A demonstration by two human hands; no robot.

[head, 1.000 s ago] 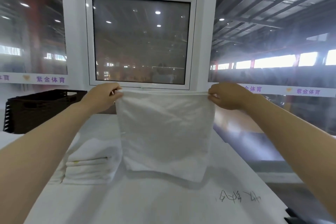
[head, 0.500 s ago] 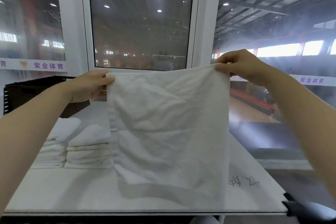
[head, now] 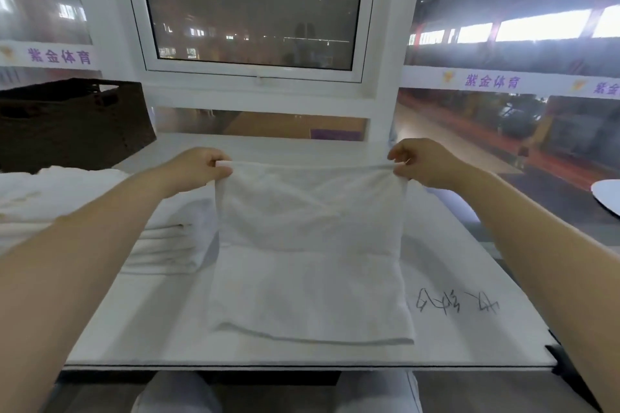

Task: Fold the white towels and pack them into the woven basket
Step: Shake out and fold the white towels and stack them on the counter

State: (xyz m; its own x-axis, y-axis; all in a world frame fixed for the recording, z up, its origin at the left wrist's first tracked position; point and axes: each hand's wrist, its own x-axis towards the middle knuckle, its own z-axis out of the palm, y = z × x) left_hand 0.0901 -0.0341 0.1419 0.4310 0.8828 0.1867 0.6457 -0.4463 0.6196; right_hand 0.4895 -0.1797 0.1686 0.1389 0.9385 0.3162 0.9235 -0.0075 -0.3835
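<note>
— What colour is the towel?
— Plain white, like the bench under it, which bears dark scribbles.
— And the basket left of the towel?
— Dark brown weave.

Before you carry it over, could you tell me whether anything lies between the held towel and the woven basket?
Stacks of folded towels lie left of the held towel, between it and the woven basket; lifting over them looks easy.
</note>
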